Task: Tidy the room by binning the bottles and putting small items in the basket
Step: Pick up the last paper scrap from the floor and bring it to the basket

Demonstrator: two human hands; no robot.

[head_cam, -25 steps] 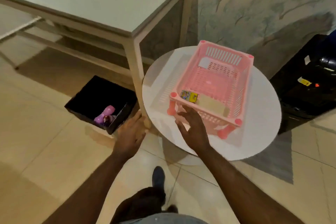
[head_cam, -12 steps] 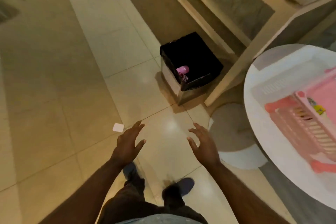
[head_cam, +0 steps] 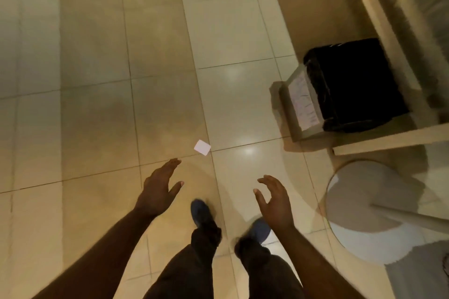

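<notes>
A small white square item (head_cam: pixel 202 147) lies flat on the tiled floor just beyond my hands. My left hand (head_cam: pixel 159 185) hovers a short way below and left of it, fingers spread, holding nothing. My right hand (head_cam: pixel 274 199) is out to the right at the same height, fingers loosely curled and empty. The black-lined bin (head_cam: pixel 352 85) stands at the upper right; its inside is dark and nothing shows in it. The pink basket is out of view.
A table's pale wooden leg (head_cam: pixel 388 139) and frame run beside the bin. The round white base (head_cam: pixel 359 211) of the side table sits at the right. My feet (head_cam: pixel 202 213) stand on the tiles between my hands.
The view has swung down and left, away from the round table and pink basket, toward the floor. The white item is now nearer, just ahead of my left hand. Both hands stay empty.
</notes>
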